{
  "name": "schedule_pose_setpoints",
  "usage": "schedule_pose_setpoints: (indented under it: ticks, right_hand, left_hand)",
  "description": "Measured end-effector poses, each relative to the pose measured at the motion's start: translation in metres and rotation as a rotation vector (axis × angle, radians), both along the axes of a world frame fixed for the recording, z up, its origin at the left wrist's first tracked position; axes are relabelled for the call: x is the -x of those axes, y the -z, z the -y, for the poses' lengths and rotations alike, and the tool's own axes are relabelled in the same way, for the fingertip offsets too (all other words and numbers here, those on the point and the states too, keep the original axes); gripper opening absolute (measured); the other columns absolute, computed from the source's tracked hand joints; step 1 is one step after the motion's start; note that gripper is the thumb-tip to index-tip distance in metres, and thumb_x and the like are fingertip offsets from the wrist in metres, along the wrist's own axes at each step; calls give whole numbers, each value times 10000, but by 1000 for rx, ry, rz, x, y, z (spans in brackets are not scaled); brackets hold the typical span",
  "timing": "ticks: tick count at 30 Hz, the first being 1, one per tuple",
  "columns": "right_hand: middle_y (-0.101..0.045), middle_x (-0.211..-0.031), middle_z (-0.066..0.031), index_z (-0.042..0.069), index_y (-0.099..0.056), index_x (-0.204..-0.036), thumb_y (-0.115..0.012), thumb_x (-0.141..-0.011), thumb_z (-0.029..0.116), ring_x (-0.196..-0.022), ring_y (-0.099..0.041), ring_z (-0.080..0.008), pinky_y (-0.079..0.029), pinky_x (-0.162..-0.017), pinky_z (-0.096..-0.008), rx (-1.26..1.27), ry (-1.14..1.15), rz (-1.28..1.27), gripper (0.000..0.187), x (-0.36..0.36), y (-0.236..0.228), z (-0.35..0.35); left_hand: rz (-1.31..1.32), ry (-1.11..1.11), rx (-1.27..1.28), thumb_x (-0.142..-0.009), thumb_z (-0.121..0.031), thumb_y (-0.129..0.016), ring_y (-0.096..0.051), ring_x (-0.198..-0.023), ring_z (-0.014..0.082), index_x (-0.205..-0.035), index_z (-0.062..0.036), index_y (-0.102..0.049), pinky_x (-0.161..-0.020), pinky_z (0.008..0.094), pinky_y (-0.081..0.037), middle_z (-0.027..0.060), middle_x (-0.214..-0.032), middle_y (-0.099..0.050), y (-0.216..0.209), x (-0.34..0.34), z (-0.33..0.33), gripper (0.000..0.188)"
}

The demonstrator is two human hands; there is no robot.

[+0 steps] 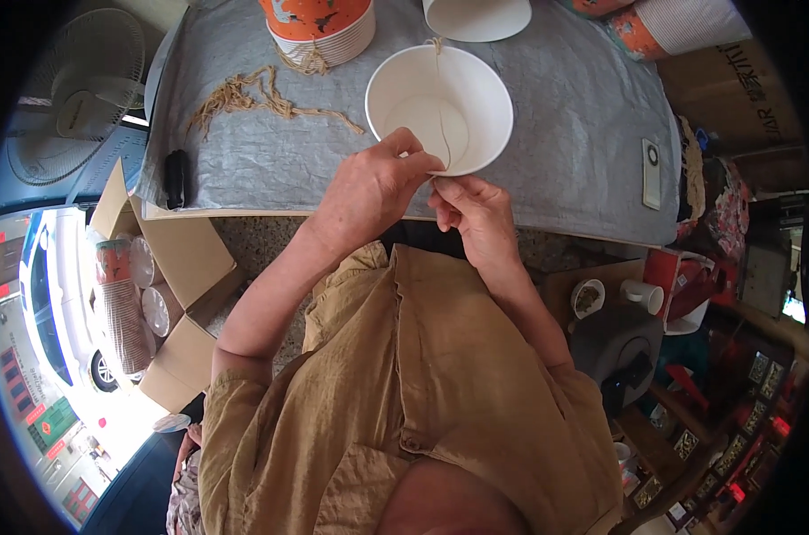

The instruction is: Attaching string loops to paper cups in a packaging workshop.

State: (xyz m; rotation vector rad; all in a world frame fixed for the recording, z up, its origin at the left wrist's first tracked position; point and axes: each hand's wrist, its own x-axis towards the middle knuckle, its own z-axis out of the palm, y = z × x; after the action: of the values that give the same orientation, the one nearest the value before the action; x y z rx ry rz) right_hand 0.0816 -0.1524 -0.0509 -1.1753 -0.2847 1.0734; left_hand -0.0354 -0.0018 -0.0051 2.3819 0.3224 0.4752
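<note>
A white paper bucket (489, 102) stands near the front edge of the table, its mouth facing up. A thin tan string (443, 125) is knotted at its far rim and runs across the inside to the near rim. There my left hand (375, 183) is closed, thumb and finger pinching the string just inside the rim. My right hand (477, 214) is closed just outside the same rim, fingertips pressed together below it. What lies between those fingertips is too small to make out. Both hands touch or nearly touch the bucket.
Loose tan strings (244, 95) lie left of the bucket. Behind stand an orange-and-white bucket stack (320, 27) and another white bucket (477, 20). A black object (177, 178) lies at the left edge, a pale flat tool (651, 174) at the right. An open cardboard box (186, 259) stands lower left.
</note>
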Motion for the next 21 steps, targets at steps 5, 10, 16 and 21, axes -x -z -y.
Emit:
schedule_pose_setpoints:
  ticks: [5,10,16,21]
  right_hand:
    - [-694,-843,-42,-12,-698,-915,-709,-919,61,-659,-598,-78,-477,-577,-233,122,-83,288,74,-10,-15,10]
    - [-690,-931,-53,16,-693,-954,-746,-836,-52,-713,-646,-114,-514,-610,-247,-51,115,1062,146,-19,-38,12]
    - [-676,-891,-78,11,-652,-902,-735,-821,-71,-671,-651,-156,-507,-584,-267,-73,106,1280,142,-39,-42,-3]
    - [-638,-794,-65,17,-631,-875,-724,-799,-84,-613,-619,-165,-493,-553,-280,55,85,1233,157,-36,-38,-2]
  left_hand:
    - [3,38,93,-890,-109,-726,-708,-805,338,-1007,-44,-741,-704,413,-572,127,-950,-694,-2,4,-9,135]
    - [-181,93,201,-913,-243,-742,-701,-797,376,-994,-30,-770,-699,421,-561,185,-934,-736,-8,-1,-19,230]
    - [-315,110,645,-968,-191,-720,-718,-684,127,-1110,-42,-750,-538,245,-513,49,-957,-760,-12,-7,-22,208]
    - [-250,42,966,-978,-155,-709,-668,-624,50,-1064,-59,-735,-469,173,-404,0,-957,-747,-25,-3,-23,132]
